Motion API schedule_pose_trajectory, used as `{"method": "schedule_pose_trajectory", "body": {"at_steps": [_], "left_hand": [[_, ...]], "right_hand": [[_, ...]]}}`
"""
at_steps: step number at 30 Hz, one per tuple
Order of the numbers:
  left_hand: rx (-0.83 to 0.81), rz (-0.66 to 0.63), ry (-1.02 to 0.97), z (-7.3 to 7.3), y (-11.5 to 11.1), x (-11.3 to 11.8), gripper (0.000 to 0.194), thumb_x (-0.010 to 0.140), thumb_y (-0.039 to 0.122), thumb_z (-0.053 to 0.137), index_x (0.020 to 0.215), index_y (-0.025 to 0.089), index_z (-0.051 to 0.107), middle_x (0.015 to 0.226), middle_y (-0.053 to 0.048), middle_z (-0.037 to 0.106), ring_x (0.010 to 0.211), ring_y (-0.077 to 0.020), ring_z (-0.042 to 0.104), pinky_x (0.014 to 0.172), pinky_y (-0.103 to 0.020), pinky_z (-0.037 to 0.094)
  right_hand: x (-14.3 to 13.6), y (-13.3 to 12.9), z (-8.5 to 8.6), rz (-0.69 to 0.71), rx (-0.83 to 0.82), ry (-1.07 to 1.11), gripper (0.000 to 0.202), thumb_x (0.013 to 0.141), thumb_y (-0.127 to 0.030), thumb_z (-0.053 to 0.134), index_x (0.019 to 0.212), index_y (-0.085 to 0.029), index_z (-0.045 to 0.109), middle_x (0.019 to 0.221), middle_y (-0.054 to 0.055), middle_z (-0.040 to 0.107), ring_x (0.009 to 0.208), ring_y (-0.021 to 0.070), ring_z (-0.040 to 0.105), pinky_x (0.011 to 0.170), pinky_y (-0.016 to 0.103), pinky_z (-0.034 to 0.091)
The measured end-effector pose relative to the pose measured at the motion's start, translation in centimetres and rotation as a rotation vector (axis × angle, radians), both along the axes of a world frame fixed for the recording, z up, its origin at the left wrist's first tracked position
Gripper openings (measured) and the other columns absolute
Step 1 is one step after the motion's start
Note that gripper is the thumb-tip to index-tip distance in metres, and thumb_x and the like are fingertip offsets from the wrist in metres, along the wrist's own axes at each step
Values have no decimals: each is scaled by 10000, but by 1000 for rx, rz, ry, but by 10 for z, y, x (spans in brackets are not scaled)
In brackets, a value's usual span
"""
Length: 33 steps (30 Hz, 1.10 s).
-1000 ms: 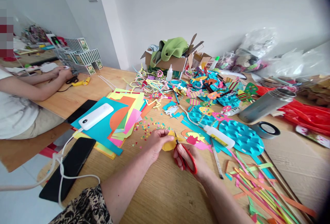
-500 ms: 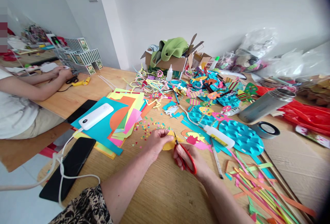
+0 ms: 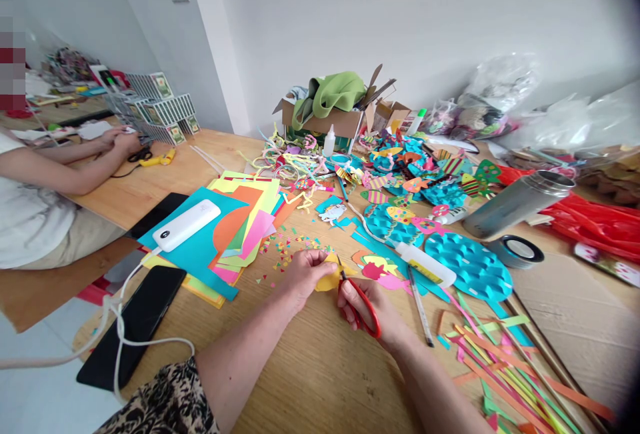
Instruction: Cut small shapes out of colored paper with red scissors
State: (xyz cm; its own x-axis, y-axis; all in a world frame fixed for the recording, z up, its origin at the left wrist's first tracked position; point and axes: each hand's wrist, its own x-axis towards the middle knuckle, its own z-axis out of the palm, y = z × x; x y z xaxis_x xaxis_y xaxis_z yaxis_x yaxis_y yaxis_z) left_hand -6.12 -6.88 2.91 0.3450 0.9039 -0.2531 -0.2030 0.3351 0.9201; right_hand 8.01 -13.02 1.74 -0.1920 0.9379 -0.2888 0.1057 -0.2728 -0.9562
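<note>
My left hand (image 3: 306, 279) pinches a small piece of yellow paper (image 3: 327, 279) between thumb and fingers, over the middle of the wooden table. From the right, my right hand (image 3: 367, 307) is closed round the red handles of a pair of scissors (image 3: 371, 317). The dark blades point away from me and lie at the right side of the yellow paper. Tiny paper scraps (image 3: 285, 255) are scattered just beyond my left hand. Red, yellow and pink paper cut-outs (image 3: 379, 270) lie beyond the scissors.
Stacked coloured paper (image 3: 200, 247) with a white power bank (image 3: 187, 225) lies left, by a black phone (image 3: 133, 327). Right are a glue bottle (image 3: 427, 265), blue discs (image 3: 470, 267), a metal flask (image 3: 520, 204) and paper strips (image 3: 515, 367). Another person's arms (image 3: 75, 161) rest at far left.
</note>
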Motion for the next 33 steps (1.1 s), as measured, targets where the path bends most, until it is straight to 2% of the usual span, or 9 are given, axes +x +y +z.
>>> {"method": "schedule_pose_trajectory", "body": {"at_steps": [19,33], "left_hand": [[7,2,22,-2,1,-1,306,554,346,769,526,155,532,498,38,509,485,-74,395,511,-223,294],[9,7,40,-1,3,-1,316,529,368,771,513,159,534,484,42,492,483,-74,387,508,-225,289]], "right_hand": [[-3,0,4,4,-1,-31,650,715,-819,512,634,-173,503,469,-28,483,381,82,431,399,206,274],[-2,-1,2,6,7,-29,622,748,-785,518,632,-174,507,457,-31,486,372,79,424,397,204,273]]}}
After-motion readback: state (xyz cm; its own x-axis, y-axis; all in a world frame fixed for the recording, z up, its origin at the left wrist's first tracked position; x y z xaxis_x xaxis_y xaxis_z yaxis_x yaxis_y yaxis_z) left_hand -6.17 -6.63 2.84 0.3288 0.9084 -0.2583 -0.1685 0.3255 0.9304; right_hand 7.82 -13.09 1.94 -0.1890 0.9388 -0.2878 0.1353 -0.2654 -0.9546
